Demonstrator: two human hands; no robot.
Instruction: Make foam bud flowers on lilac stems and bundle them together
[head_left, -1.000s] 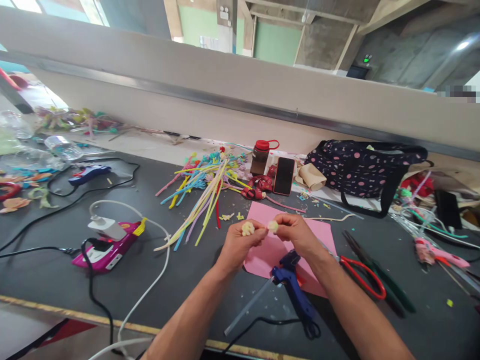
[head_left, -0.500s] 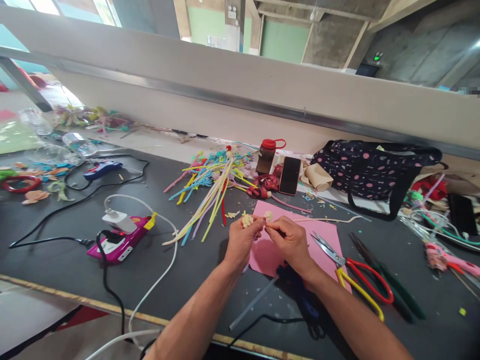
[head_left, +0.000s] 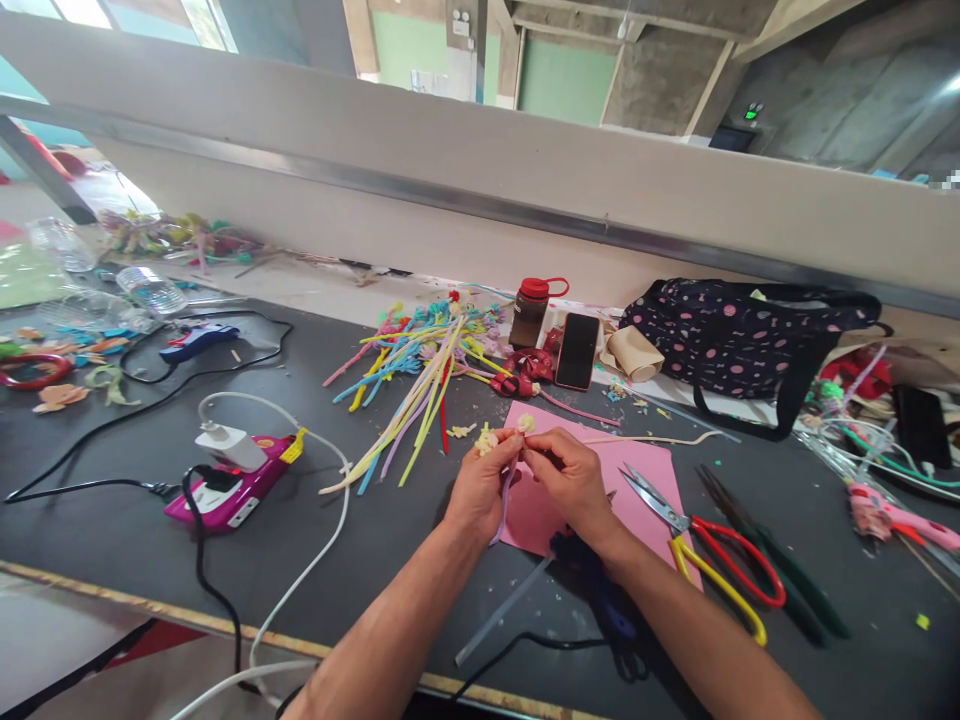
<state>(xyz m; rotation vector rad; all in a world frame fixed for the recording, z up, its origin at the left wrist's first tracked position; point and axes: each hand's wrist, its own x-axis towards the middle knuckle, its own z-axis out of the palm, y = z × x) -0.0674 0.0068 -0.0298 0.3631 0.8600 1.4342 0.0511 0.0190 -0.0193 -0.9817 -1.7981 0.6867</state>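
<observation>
Close together over a pink sheet (head_left: 637,475), both my hands are closed in pinches. My left hand (head_left: 476,490) grips a small pale-yellow flower-like piece (head_left: 486,440), and a lilac strip (head_left: 501,510) hangs below its fingers. With thumb and forefinger, my right hand (head_left: 574,480) pinches at the same spot, just under a second pale-yellow tuft (head_left: 526,424). The fingers hide where these pieces meet. Beneath my right forearm lies a dark blue corded tool (head_left: 600,590), partly covered, with a translucent stick (head_left: 499,615) beside it.
Scissors (head_left: 675,520) with red and yellow handles lie right of the sheet, beside dark green-handled pliers-like tool (head_left: 795,570). Fuzzy coloured stems (head_left: 420,400) are heaped ahead. A purple power strip (head_left: 240,490) trails cables at left. Behind stand a bottle (head_left: 531,315), phone (head_left: 577,350) and patterned bag (head_left: 735,345).
The lilac strip now hangs visibly below my left hand. My hands have shifted slightly left and stay pinched together. The whole view has moved a little.
</observation>
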